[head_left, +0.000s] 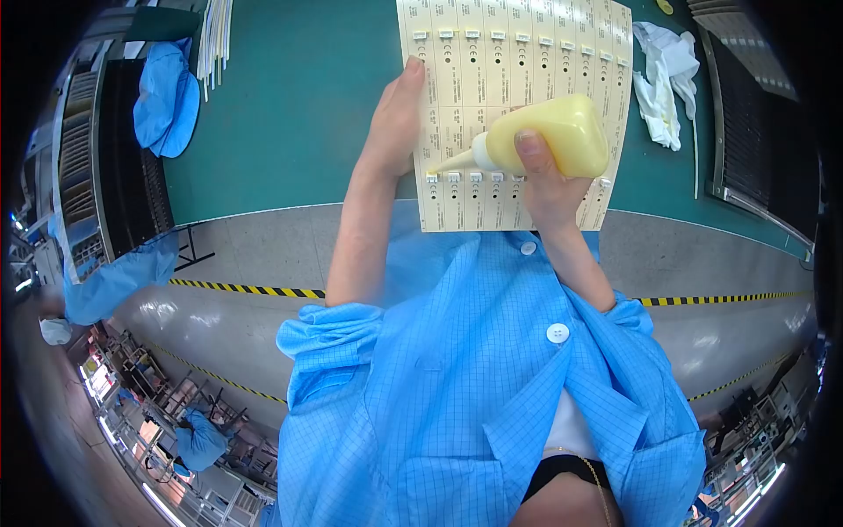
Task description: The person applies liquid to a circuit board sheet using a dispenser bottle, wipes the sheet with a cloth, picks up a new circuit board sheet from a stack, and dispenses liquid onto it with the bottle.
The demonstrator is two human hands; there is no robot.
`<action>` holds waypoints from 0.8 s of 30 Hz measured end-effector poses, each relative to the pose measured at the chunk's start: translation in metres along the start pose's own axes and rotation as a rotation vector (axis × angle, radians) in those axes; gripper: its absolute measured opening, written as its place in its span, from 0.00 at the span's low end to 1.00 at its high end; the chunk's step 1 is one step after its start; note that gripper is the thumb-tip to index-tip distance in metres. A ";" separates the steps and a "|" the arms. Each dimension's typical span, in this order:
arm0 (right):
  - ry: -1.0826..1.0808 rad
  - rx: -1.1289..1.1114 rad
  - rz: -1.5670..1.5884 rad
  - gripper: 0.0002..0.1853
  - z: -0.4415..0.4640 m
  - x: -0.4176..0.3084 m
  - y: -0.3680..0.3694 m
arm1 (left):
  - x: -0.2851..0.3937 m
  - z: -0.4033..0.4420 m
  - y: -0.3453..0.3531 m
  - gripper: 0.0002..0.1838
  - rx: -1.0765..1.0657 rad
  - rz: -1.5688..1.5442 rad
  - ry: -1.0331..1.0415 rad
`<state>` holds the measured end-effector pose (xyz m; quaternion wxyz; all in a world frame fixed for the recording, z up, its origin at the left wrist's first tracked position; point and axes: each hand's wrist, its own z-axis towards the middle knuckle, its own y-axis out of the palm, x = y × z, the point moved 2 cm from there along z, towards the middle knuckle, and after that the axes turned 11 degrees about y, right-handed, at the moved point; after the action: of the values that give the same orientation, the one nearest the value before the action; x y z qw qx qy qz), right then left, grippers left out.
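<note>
A pale cream panel (483,79) with printed strips, white connectors and small dark holes lies over the near edge of the green table. My left hand (398,119) grips the panel's left edge, thumb on top, the other fingers hidden beneath. In my right hand (544,180) is a soft yellow squeeze bottle (571,132), tilted on its side with the thumb across it. Its pointed nozzle (452,163) reaches left to the leftmost connector (432,177) of the panel's lower row.
On the green table (281,105) are a blue cap (167,101) and thin pale strips (213,44) at left, and crumpled white gloves (665,79) at right. Dark racks (132,149) flank it. Other people (202,439) are at the lower left.
</note>
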<state>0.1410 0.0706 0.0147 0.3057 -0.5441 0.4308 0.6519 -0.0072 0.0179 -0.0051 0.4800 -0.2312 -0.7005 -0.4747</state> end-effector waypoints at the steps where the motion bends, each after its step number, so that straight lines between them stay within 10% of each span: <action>1: -0.012 -0.010 -0.013 0.15 0.000 0.000 0.000 | 0.000 0.000 0.000 0.28 0.000 -0.002 0.000; 24: -0.017 -0.018 -0.010 0.13 0.000 0.002 -0.002 | 0.000 0.000 0.000 0.27 0.014 0.006 0.029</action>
<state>0.1423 0.0710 0.0124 0.3077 -0.5435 0.4197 0.6586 -0.0072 0.0184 -0.0054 0.4931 -0.2228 -0.6963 -0.4716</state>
